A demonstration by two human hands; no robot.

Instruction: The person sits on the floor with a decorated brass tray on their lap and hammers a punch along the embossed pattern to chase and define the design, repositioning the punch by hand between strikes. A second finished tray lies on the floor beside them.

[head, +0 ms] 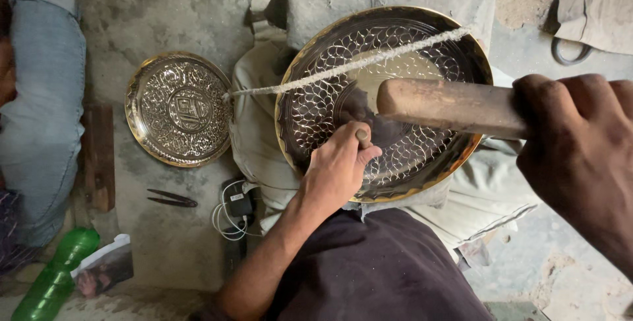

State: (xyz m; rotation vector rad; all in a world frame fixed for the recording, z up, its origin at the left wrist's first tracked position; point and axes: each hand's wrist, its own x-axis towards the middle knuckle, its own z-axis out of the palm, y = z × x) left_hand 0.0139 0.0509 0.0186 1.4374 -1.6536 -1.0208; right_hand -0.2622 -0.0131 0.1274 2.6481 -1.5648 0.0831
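Observation:
A large round brass tray point(422, 37) with a scale-like engraved pattern lies on a cloth-covered block in front of me. My left hand point(337, 166) grips a small metal punch point(362, 135), its tip standing on the tray near the middle. My right hand point(580, 149) holds a thick wooden mallet point(448, 105), raised above the tray with its rounded end over the punch. A taut white cord point(343, 68) runs across the tray's upper part.
A smaller engraved brass plate point(178, 108) lies on the stone floor to the left. Thin metal tools point(173, 198), a wooden piece point(100, 156), a charger with white cable point(234, 212) and a green bottle point(53, 281) lie nearby. A person's jeans-clad leg point(43, 110) is at far left.

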